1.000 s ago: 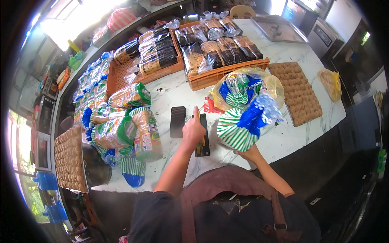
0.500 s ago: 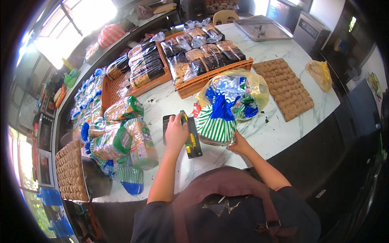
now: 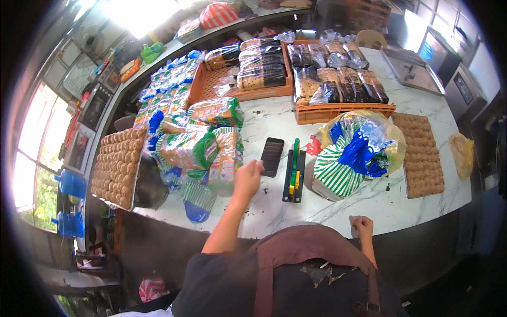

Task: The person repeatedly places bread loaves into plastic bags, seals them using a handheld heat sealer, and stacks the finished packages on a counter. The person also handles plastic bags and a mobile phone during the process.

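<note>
1. Change: right hand (image 3: 363, 226) has let go of the striped bread bag (image 3: 330, 171) and dropped back to the table edge. Left hand (image 3: 248, 179) has come off the bag-neck sealer (image 3: 293, 169), now beside the smartphone (image 3: 272, 156).
2. Meaning: bread bag rests unheld on the tabletop (image 3: 322, 216), right of the sealer, against the yellow plastic bag (image 3: 397, 140). I'd judge handling of it paused or finished.
3. Grip: both hands' fingers curled, nothing visible in either. Palms hidden, so can't tell how tightly closed.
4. Materials: bread bag is glossy film, green-white stripes fanning from a gathered blue neck. Sealer long, narrow: black base, green and yellow parts. Yellow bag thin, crinkled, translucent. Tabletop smooth, grey-veined white.
</note>
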The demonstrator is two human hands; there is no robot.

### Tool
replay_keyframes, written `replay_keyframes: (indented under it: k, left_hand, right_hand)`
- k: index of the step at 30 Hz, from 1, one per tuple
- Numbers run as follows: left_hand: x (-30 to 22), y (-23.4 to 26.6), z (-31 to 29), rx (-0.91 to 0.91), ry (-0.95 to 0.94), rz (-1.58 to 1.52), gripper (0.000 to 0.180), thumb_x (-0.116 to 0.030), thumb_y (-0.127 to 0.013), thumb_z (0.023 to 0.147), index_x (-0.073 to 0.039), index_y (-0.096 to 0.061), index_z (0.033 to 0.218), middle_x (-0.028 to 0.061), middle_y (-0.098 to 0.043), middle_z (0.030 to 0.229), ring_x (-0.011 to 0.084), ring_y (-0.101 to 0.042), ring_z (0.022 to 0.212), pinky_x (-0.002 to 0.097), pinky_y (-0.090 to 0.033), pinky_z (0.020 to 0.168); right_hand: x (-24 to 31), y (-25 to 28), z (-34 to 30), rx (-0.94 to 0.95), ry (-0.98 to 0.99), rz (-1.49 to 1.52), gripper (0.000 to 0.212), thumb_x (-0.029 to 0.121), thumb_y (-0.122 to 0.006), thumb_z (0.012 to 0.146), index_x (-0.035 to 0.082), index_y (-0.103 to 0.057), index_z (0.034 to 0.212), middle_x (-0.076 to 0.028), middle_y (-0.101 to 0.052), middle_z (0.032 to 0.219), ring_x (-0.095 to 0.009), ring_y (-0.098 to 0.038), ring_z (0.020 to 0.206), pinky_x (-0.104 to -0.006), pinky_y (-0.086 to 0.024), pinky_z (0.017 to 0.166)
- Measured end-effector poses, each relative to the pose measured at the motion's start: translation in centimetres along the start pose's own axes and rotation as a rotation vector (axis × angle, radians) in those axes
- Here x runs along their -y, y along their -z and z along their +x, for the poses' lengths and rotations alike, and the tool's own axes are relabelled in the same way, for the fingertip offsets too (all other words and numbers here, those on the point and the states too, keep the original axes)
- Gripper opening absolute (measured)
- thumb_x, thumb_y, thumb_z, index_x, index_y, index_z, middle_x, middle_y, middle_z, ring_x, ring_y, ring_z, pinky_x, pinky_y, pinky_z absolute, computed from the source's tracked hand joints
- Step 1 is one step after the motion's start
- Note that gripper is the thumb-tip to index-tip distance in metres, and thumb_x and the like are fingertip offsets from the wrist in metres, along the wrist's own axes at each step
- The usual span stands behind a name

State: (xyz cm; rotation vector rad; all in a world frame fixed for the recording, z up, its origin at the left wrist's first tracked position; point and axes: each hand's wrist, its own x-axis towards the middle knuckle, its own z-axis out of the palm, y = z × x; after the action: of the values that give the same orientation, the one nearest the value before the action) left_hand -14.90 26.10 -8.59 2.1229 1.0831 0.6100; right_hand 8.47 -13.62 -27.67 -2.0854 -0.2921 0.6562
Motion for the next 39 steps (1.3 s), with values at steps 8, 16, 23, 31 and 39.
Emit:
replay_keyframes:
  k: [8, 16, 23, 31, 39]
  left_hand:
    - [0.5, 0.5, 3.6, -0.067, -0.130, -0.080, 0.019, -0.009, -0.059, 0.083, -0.001, -0.068, 0.098, 0.0180, -0.065, 0.089, 0.0331, -0.064, 0.082, 0.0392, -0.050, 0.077]
    - [-2.1, -2.8, 8.2, -0.026, -0.185, -0.273, 0.016, -0.007, -0.064, 0.086, -0.001, -0.068, 0.101, 0.0071, -0.066, 0.088, 0.0115, -0.058, 0.074, 0.0261, -0.046, 0.065]
    - [-6.4, -10.3, 12.3, 0.249, -0.017, -0.371, 0.040, -0.016, -0.068, 0.082, -0.002, -0.058, 0.119, 0.0182, -0.064, 0.105, 0.0309, -0.065, 0.092, 0.0392, -0.051, 0.082]
    - [-9.0, -20.9, 17.2, 0.530, 0.033, 0.020, 0.066, -0.011, -0.068, 0.077, -0.005, -0.039, 0.137, 0.0262, -0.061, 0.114, 0.0415, -0.059, 0.108, 0.0443, -0.048, 0.092]
    - [-9.2, -17.6, 18.7, 0.485, 0.004, -0.274, 0.043, -0.005, -0.062, 0.076, -0.003, -0.051, 0.117, 0.0281, -0.065, 0.101, 0.0442, -0.061, 0.101, 0.0483, -0.048, 0.088]
  right_hand:
    - [9.1, 2.6, 0.7, -0.182, 0.334, 0.318, 0.016, 0.013, -0.061, 0.091, -0.003, -0.065, 0.092, -0.005, -0.065, 0.084, -0.013, -0.059, 0.079, -0.0292, -0.048, 0.075]
    - [25.4, 4.0, 8.8, -0.134, 0.514, 0.184, 0.021, 0.006, -0.063, 0.086, -0.003, -0.067, 0.105, -0.007, -0.069, 0.100, -0.017, -0.065, 0.092, -0.0296, -0.050, 0.084]
    - [30.7, -6.3, 21.3, 0.611, 0.939, -0.464, 0.025, 0.000, -0.056, 0.080, 0.005, -0.069, 0.101, -0.012, -0.071, 0.099, -0.029, -0.068, 0.092, -0.0348, -0.052, 0.084]
    - [27.5, -6.7, 24.1, 0.638, 0.983, -1.077, 0.028, 0.003, -0.058, 0.076, 0.010, -0.065, 0.102, -0.014, -0.066, 0.102, -0.033, -0.062, 0.102, -0.0494, -0.040, 0.101]
    - [26.9, -0.3, 24.6, 0.441, 0.806, -1.340, 0.026, 0.001, -0.061, 0.071, 0.005, -0.059, 0.097, -0.015, -0.059, 0.102, -0.036, -0.059, 0.094, -0.0458, -0.047, 0.085]
